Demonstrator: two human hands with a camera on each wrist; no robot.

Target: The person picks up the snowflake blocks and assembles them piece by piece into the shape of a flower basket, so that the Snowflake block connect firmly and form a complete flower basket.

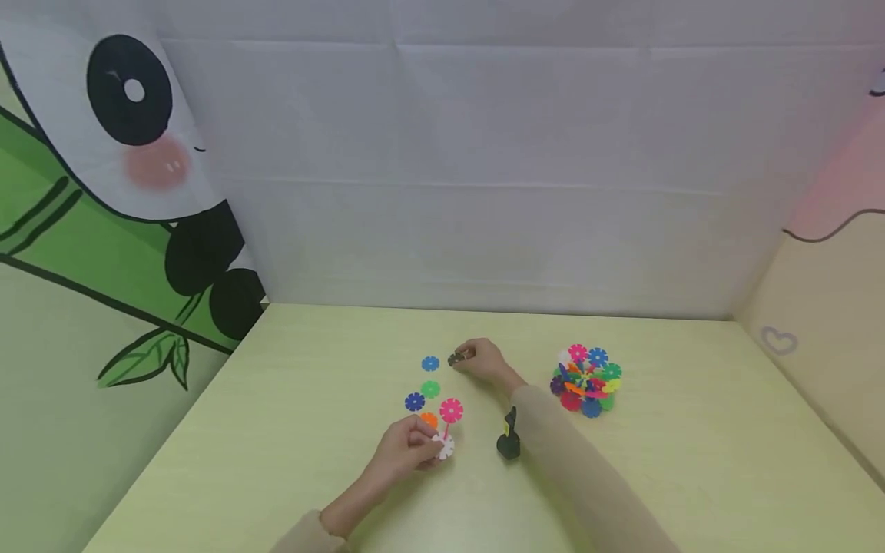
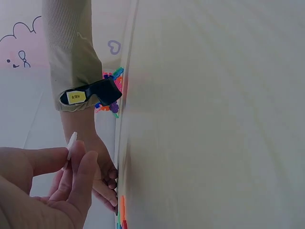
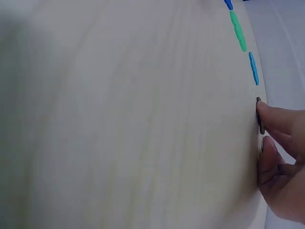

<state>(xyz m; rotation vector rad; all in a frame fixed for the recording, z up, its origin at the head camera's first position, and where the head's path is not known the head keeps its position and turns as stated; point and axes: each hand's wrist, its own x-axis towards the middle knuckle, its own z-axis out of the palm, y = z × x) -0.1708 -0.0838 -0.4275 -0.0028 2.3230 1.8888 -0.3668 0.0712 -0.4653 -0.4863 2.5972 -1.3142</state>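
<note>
My left hand (image 1: 408, 445) pinches a white notched disc (image 1: 447, 445) between thumb and fingers; the left wrist view shows this disc (image 2: 72, 145) edge-on. A pink disc (image 1: 452, 410) stands above it, joined by a thin pink piece. Farther back, the fingers of my right hand (image 1: 482, 361) are curled at a dark disc (image 1: 454, 359) on the table. In the right wrist view, the dark disc (image 3: 260, 116) is at the fingertips of my right hand (image 3: 286, 162). Loose blue (image 1: 430, 363), green (image 1: 430, 389), dark blue (image 1: 415, 402) and orange (image 1: 429, 419) discs lie nearby.
A ball-like cluster of joined colored discs (image 1: 586, 382) sits on the table (image 1: 691, 430), right of my right forearm. A black device with a yellow label (image 1: 508, 443) shows beside the right sleeve; the left wrist view shows it strapped there. A pale curtain (image 1: 484, 169) hangs behind the table.
</note>
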